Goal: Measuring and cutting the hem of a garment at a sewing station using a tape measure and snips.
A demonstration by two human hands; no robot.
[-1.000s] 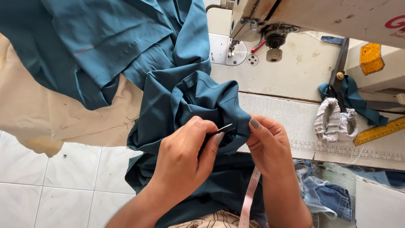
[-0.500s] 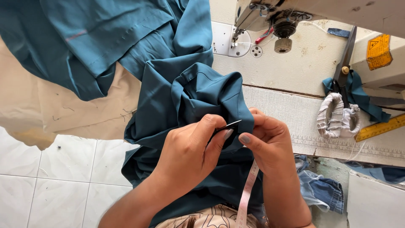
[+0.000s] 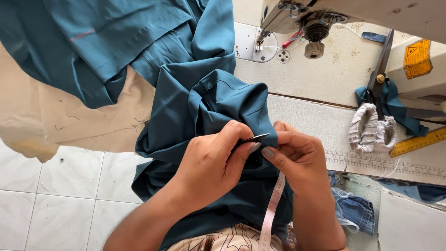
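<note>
A bunched teal garment (image 3: 204, 97) lies over my lap and the sewing table's near edge. My left hand (image 3: 211, 162) is closed around a small dark metal tool (image 3: 254, 138), its thin tip pointing right against a fold of the cloth. My right hand (image 3: 297, 155) pinches that same fold of teal fabric just beside the tool's tip. A pink measuring tape (image 3: 272, 211) hangs down between my forearms.
A sewing machine head (image 3: 316, 18) stands at the top right on the cream table (image 3: 344, 69). Large scissors with cloth-wrapped handles (image 3: 374, 123) and a yellow ruler (image 3: 418, 142) lie to the right. Beige cloth (image 3: 88, 121) hangs at the left over white floor tiles (image 3: 51, 204).
Both hands and the fold have stayed together with only slight shifts; the camera view has drifted, bringing the hands a little lower in the frame.
</note>
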